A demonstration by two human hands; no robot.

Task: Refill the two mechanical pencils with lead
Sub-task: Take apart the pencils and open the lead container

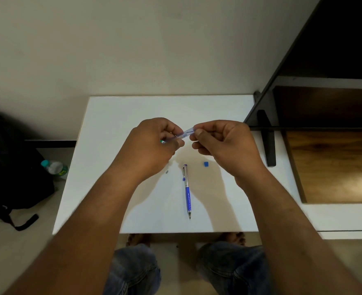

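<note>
Lying on the table (112,124), tip toward the near edge, a blue pencil (187,192) is seen btwn the forearms. Above it a slim clear tube (185,134) (lead case or 2nd pencil, can't tell) is pinched at one end by the L hand (152,145) & at the other by the R hand (222,143), fingers curled. A blue cap (206,164) & a grey bit (166,172) are set near the pencil's top. A bag (10,167) is seen on the floor, left.

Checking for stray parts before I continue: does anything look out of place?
Two small loose bits lie on the table: a blue cap right of the blue pencil, a tiny grey piece left of it. Nothing looks broken.
</note>
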